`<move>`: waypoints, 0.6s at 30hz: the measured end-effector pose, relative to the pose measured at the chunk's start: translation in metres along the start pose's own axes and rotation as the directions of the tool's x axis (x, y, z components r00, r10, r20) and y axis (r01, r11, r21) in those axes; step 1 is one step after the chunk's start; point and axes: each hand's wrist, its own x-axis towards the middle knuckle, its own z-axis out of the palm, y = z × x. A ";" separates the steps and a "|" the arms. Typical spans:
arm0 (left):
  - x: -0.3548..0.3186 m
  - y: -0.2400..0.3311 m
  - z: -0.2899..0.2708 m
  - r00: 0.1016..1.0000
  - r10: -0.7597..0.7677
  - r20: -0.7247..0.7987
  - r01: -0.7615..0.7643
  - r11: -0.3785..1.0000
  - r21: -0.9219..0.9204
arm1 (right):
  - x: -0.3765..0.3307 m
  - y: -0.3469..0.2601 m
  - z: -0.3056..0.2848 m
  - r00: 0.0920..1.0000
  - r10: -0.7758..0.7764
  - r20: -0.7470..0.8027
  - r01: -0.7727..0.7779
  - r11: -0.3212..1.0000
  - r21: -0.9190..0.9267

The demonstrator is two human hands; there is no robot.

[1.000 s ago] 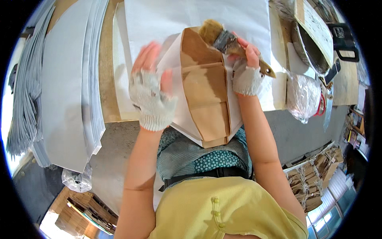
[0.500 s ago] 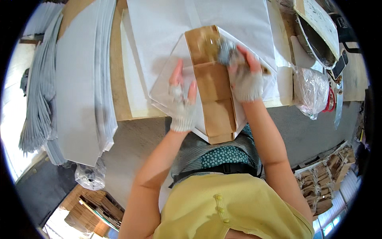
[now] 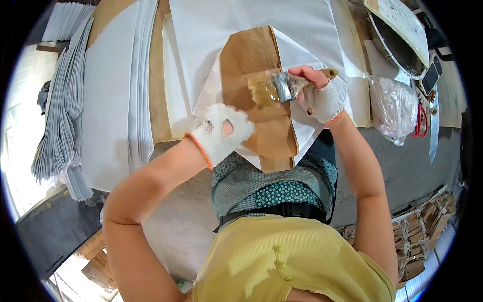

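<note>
My right hand (image 3: pixel 324 98), in a fingerless white knit glove, is closed around a wide flat paintbrush (image 3: pixel 285 86). Its metal band and bristles point left over the folded paper, and the bristles look wet and yellowish. The wooden handle end shows past my fingers. Beneath lies a folded white paper bag (image 3: pixel 297 53) with a brown inner panel (image 3: pixel 249 53) facing up; its near end reaches the table edge by my lap. My left hand (image 3: pixel 224 132), gloved too, rests back-up at the panel's left side, its fingers blurred and mostly hidden.
Large white paper sheets (image 3: pixel 201 30) cover the table under the bag. Stacks of folded white paper (image 3: pixel 108 100) stand on the left. At right are a pan (image 3: pixel 397 45) with a board across it, a clear plastic bag (image 3: pixel 395 108), red-handled scissors (image 3: pixel 421 121) and a phone (image 3: pixel 430 78).
My right hand has turned, bringing the brush lower and pointing left. My left hand has rolled over, back upward. The brown panel looks wider, its left side spread out.
</note>
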 end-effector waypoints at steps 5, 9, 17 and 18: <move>0.022 0.018 0.046 0.918 -0.389 -0.076 0.348 0.884 -0.313 | -0.008 -0.011 -0.005 0.995 0.081 0.057 -0.075 0.992 -0.102; 0.023 0.019 0.056 0.898 -0.089 -0.430 0.062 0.995 -0.077 | -0.011 -0.007 -0.006 0.998 -0.003 0.062 0.007 0.998 -0.055; 0.027 -0.045 0.020 0.990 -0.111 -0.085 0.090 0.970 -0.226 | -0.005 0.002 -0.019 0.926 -0.378 -0.007 0.378 0.926 -0.023; 0.024 -0.046 0.019 0.992 -0.053 -0.115 0.037 0.990 -0.140 | -0.012 0.011 0.002 0.891 -0.445 -0.090 0.426 0.888 -0.173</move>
